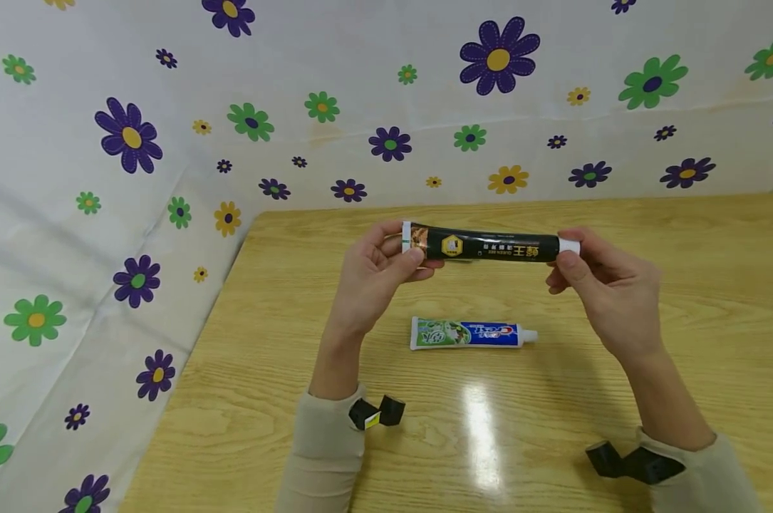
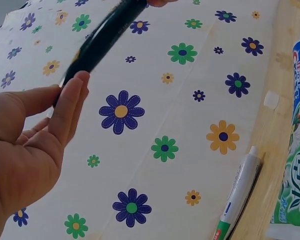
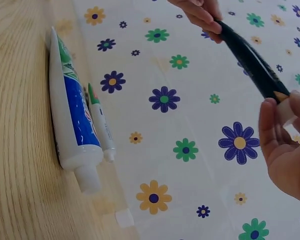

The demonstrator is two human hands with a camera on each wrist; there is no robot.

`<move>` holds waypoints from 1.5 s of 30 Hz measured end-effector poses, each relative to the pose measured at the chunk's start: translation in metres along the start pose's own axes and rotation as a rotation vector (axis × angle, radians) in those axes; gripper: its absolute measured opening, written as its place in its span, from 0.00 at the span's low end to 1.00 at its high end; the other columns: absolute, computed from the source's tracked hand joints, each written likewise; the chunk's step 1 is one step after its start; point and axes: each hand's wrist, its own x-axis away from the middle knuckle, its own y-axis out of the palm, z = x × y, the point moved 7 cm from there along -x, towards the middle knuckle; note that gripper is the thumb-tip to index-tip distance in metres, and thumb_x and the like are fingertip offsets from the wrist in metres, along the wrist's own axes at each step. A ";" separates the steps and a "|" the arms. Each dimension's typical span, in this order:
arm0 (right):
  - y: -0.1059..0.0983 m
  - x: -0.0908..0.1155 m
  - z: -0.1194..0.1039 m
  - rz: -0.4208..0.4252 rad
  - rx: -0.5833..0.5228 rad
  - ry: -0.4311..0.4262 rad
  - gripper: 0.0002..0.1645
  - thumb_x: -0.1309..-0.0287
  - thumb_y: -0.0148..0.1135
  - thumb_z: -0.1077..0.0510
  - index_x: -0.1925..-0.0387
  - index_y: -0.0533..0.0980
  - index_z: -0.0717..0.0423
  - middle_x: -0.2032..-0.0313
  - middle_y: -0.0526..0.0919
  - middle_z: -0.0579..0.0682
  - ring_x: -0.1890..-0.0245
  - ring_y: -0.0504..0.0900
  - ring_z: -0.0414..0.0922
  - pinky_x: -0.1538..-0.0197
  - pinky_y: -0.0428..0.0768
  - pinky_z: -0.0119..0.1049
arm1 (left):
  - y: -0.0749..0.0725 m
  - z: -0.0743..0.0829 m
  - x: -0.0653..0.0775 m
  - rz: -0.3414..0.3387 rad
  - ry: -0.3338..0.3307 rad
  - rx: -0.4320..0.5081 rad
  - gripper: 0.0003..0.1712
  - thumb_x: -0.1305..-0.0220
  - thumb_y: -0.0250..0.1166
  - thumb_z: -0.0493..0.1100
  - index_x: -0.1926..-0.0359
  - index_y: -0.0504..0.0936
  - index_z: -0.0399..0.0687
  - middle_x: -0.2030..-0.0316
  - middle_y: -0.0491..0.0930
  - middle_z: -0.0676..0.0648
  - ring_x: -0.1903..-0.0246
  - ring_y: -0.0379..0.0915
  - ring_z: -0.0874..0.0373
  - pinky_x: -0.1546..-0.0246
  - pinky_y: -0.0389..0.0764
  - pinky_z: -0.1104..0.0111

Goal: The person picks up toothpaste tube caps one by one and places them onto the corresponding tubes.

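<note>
A black toothpaste tube (image 1: 489, 244) with gold lettering is held up level above the table, its printing upside down in the head view. My left hand (image 1: 376, 274) pinches its flat white end between thumb and fingers. At the other end, my right hand (image 1: 617, 292) grips the white cap (image 1: 569, 246) with thumb and fingers. Below the hands, a blue and green toothpaste tube (image 1: 466, 334) lies on the table, its narrow white end to the right; neither hand touches it. Both wrist views also show the black tube (image 2: 102, 40) (image 3: 252, 60) between the hands.
Behind the lying tube, a slim white and green pen-like object (image 2: 237, 192) rests on the wooden table (image 1: 264, 342). A small white piece (image 3: 124, 218), perhaps a cap, lies nearby. A flower-patterned white sheet (image 1: 348, 57) hangs along the back and left.
</note>
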 end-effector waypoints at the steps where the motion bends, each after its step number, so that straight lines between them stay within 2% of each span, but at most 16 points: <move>1: 0.000 0.000 0.001 -0.013 0.016 0.029 0.15 0.36 0.56 0.76 0.48 0.76 0.77 0.70 0.85 0.53 0.73 0.83 0.42 0.66 0.84 0.29 | -0.001 -0.001 -0.001 0.009 -0.011 -0.008 0.19 0.31 0.56 0.24 0.40 0.69 0.28 0.49 0.78 0.26 0.60 0.86 0.54 0.57 0.85 0.63; 8: -0.002 0.004 0.017 -0.036 0.128 0.251 0.23 0.30 0.54 0.67 0.36 0.71 0.67 0.59 0.88 0.47 0.66 0.87 0.39 0.59 0.84 0.30 | -0.007 -0.013 -0.004 0.080 -0.132 -0.104 0.15 0.27 0.53 0.28 0.42 0.72 0.31 0.49 0.81 0.32 0.57 0.85 0.48 0.55 0.84 0.63; 14: -0.007 0.007 0.035 0.011 0.226 0.406 0.28 0.31 0.59 0.60 0.37 0.69 0.73 0.60 0.87 0.40 0.64 0.88 0.36 0.59 0.83 0.28 | -0.011 -0.023 -0.005 0.107 -0.229 -0.196 0.16 0.26 0.50 0.28 0.41 0.73 0.29 0.49 0.80 0.31 0.52 0.83 0.42 0.54 0.84 0.64; 20: -0.010 0.011 0.053 0.071 0.320 0.494 0.27 0.32 0.60 0.58 0.41 0.72 0.76 0.66 0.87 0.35 0.66 0.88 0.34 0.62 0.84 0.28 | -0.012 -0.035 -0.006 0.116 -0.281 -0.243 0.17 0.26 0.49 0.28 0.40 0.72 0.28 0.48 0.80 0.31 0.51 0.81 0.42 0.50 0.83 0.62; 23: -0.013 0.012 0.059 0.094 0.338 0.512 0.25 0.32 0.61 0.59 0.45 0.74 0.78 0.69 0.87 0.35 0.68 0.88 0.34 0.63 0.84 0.29 | -0.011 -0.042 -0.005 0.085 -0.324 -0.287 0.18 0.25 0.48 0.29 0.38 0.71 0.29 0.46 0.78 0.31 0.49 0.80 0.41 0.47 0.81 0.57; 25: -0.015 0.013 0.063 0.083 0.376 0.517 0.22 0.32 0.60 0.61 0.47 0.75 0.79 0.70 0.87 0.35 0.69 0.87 0.33 0.63 0.84 0.29 | -0.011 -0.047 -0.005 0.056 -0.352 -0.350 0.18 0.24 0.48 0.30 0.38 0.71 0.31 0.46 0.78 0.32 0.48 0.79 0.40 0.46 0.80 0.54; 27: -0.016 0.014 0.068 0.065 0.397 0.531 0.21 0.32 0.60 0.62 0.49 0.76 0.79 0.71 0.87 0.37 0.70 0.87 0.33 0.63 0.84 0.29 | -0.010 -0.051 -0.004 0.024 -0.367 -0.427 0.11 0.24 0.47 0.31 0.48 0.72 0.30 0.50 0.78 0.32 0.49 0.79 0.39 0.48 0.81 0.54; 29: -0.017 0.015 0.073 0.038 0.429 0.559 0.20 0.31 0.59 0.61 0.50 0.77 0.79 0.69 0.87 0.40 0.69 0.87 0.32 0.63 0.84 0.29 | -0.009 -0.055 -0.005 -0.004 -0.376 -0.516 0.07 0.24 0.46 0.32 0.60 0.70 0.33 0.59 0.77 0.34 0.50 0.80 0.39 0.57 0.83 0.59; 31: -0.018 0.017 0.077 0.005 0.449 0.596 0.21 0.29 0.56 0.60 0.49 0.76 0.79 0.65 0.87 0.49 0.69 0.87 0.32 0.62 0.84 0.29 | -0.009 -0.059 -0.005 -0.029 -0.380 -0.593 0.10 0.24 0.45 0.32 0.67 0.64 0.37 0.69 0.72 0.38 0.54 0.81 0.38 0.70 0.79 0.65; 32: -0.018 0.018 0.079 -0.013 0.460 0.613 0.22 0.28 0.55 0.59 0.48 0.76 0.78 0.62 0.87 0.55 0.68 0.87 0.32 0.61 0.84 0.30 | -0.009 -0.061 -0.005 -0.038 -0.387 -0.623 0.10 0.24 0.45 0.33 0.67 0.63 0.37 0.72 0.70 0.39 0.56 0.81 0.38 0.75 0.74 0.67; 34: -0.019 0.019 0.081 -0.050 0.481 0.639 0.24 0.26 0.52 0.57 0.47 0.75 0.78 0.57 0.85 0.65 0.67 0.87 0.32 0.60 0.84 0.30 | -0.009 -0.065 -0.005 -0.053 -0.410 -0.679 0.08 0.23 0.45 0.33 0.63 0.67 0.36 0.73 0.71 0.40 0.68 0.80 0.45 0.79 0.64 0.70; 36: -0.019 0.020 0.082 -0.085 0.496 0.647 0.25 0.26 0.51 0.55 0.46 0.75 0.77 0.52 0.81 0.72 0.65 0.87 0.32 0.60 0.85 0.30 | -0.011 -0.069 -0.005 -0.061 -0.434 -0.725 0.08 0.23 0.45 0.34 0.57 0.70 0.33 0.70 0.75 0.37 0.77 0.72 0.51 0.81 0.63 0.71; 39: -0.018 0.021 0.084 -0.138 0.517 0.657 0.25 0.25 0.50 0.55 0.46 0.76 0.76 0.50 0.80 0.74 0.63 0.87 0.33 0.60 0.85 0.31 | -0.013 -0.074 -0.006 -0.065 -0.452 -0.783 0.12 0.24 0.46 0.33 0.51 0.73 0.30 0.68 0.77 0.38 0.82 0.59 0.60 0.82 0.63 0.72; 43: -0.016 0.022 0.088 -0.194 0.546 0.696 0.24 0.26 0.52 0.55 0.45 0.76 0.76 0.48 0.80 0.72 0.59 0.88 0.41 0.57 0.85 0.36 | -0.016 -0.079 -0.006 -0.070 -0.445 -0.838 0.15 0.28 0.46 0.30 0.46 0.73 0.28 0.70 0.73 0.41 0.82 0.59 0.59 0.83 0.63 0.72; 45: -0.015 0.023 0.090 -0.215 0.558 0.724 0.24 0.26 0.52 0.56 0.44 0.75 0.75 0.47 0.80 0.71 0.56 0.88 0.48 0.56 0.85 0.38 | -0.017 -0.083 -0.004 -0.076 -0.461 -0.844 0.18 0.29 0.46 0.28 0.41 0.71 0.28 0.65 0.75 0.38 0.81 0.60 0.58 0.82 0.64 0.71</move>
